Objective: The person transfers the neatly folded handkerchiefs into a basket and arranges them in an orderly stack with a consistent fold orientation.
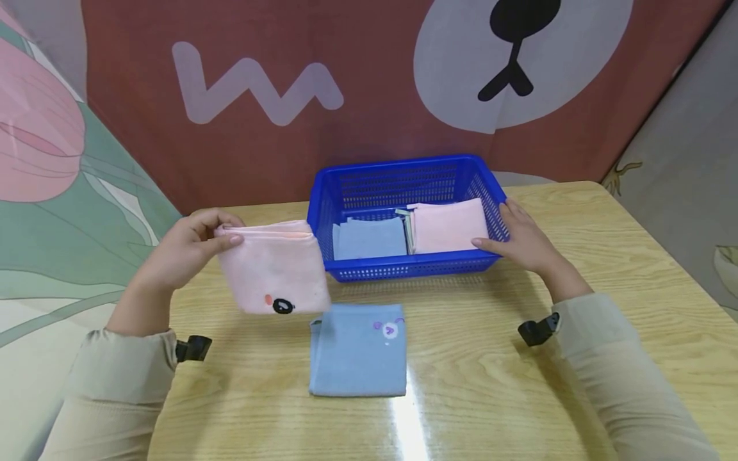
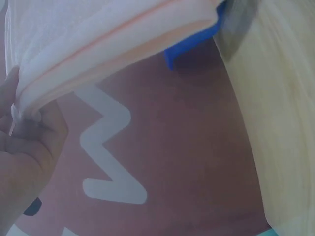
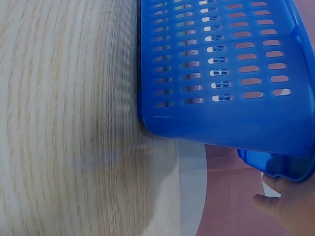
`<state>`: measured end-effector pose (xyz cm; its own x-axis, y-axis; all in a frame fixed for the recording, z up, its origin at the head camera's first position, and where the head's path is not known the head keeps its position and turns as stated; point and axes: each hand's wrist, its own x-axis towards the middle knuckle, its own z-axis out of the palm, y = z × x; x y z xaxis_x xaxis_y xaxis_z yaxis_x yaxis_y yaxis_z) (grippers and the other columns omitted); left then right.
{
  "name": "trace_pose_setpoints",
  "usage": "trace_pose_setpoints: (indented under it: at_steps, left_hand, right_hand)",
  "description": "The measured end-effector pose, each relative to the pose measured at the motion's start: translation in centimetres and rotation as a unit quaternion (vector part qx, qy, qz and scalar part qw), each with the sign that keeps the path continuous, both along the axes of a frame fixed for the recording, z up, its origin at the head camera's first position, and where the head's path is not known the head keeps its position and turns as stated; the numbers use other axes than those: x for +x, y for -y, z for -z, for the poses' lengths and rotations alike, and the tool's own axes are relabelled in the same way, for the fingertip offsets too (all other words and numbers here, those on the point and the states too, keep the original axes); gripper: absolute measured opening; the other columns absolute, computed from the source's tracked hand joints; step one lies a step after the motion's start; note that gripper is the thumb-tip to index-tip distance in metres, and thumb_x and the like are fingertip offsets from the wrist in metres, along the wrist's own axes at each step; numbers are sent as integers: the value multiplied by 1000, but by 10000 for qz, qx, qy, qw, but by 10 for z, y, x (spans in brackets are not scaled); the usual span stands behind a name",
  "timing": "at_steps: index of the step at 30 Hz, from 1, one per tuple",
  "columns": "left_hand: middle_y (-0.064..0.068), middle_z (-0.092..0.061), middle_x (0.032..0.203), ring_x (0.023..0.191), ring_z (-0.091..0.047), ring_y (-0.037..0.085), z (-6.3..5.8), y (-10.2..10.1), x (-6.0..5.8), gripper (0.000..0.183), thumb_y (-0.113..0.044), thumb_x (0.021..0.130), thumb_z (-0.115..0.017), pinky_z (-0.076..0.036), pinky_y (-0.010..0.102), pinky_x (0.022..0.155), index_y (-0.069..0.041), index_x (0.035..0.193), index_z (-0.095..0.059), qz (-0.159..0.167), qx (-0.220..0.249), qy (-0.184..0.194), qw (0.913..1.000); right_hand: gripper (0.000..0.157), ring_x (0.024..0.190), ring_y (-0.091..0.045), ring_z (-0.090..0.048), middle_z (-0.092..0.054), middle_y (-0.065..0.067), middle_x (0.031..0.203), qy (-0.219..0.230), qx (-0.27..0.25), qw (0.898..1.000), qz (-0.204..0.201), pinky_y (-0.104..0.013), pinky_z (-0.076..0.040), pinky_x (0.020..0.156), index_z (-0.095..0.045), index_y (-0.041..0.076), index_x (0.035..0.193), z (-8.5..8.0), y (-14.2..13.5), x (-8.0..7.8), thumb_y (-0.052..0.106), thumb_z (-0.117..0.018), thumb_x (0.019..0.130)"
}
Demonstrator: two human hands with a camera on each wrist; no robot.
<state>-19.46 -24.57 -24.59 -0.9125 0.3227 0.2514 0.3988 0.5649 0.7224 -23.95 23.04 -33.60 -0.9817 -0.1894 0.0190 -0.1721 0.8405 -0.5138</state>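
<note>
My left hand (image 1: 181,253) pinches a folded pink towel (image 1: 277,266) by its upper left corner, thumb in front and fingers behind. The towel hangs above the table, left of the basket, with a black embroidered eye and an orange cheek patch near its lower edge. In the left wrist view, the layered folds of this pink towel (image 2: 98,54) show above the hand. My right hand (image 1: 527,237) grips the right end of a blue plastic basket (image 1: 398,264), thumb over the front rim. Inside lie a folded blue towel (image 1: 371,239) and a folded pink one, with thin greenish edges between.
Another folded blue towel (image 1: 357,352), with a small white and purple animal face, lies on the wooden table (image 1: 478,384) in front of the basket. A brown patterned cloth (image 1: 375,83) rises right behind the basket. Small black devices (image 1: 539,330) sit at both cuffs.
</note>
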Motion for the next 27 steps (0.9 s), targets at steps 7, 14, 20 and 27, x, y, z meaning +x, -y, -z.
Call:
trace_pose_setpoints:
  at_steps: [7, 14, 20, 27]
  left_hand:
    - [3, -51, 81, 67, -49, 12, -7, -7, -1, 10, -10, 85, -54, -42, 20, 57, -2, 90, -56, -6, 303, 47, 9995]
    - [2, -50, 76, 63, -49, 11, -11, -13, -5, 5, -8, 85, -54, -41, 19, 56, -7, 89, -57, 90, 703, 34, 9975]
    - [1, -50, 76, 64, -48, 11, -15, -20, -9, 7, -7, 84, -55, -41, 19, 56, -12, 88, -59, 34, 977, -7, 9952]
    - [2, -48, 75, 66, -47, 12, -19, -28, -16, 7, -10, 84, -56, -39, 19, 56, -14, 89, -59, -159, 991, -38, 9949]
  right_hand:
    - [100, 127, -32, 11, 9, -21, 140, -1, -12, 10000, 4, -57, -4, 95, 2, -5, 135, 0, 0, 0, 55, -52, 77]
    - [100, 127, -32, 11, 8, -22, 140, -34, -13, 10000, -4, -56, -3, 96, 2, -6, 135, 1, 0, 0, 55, -52, 77]
    - [100, 127, -32, 11, 9, -22, 140, -3, 9, 10000, 2, -56, -3, 95, 2, -6, 135, 0, 0, 0, 55, -52, 77]
    - [100, 127, -31, 11, 9, -20, 141, 36, -22, 10000, 25, -56, -3, 95, 2, -5, 135, -1, 1, 0, 56, -51, 77]
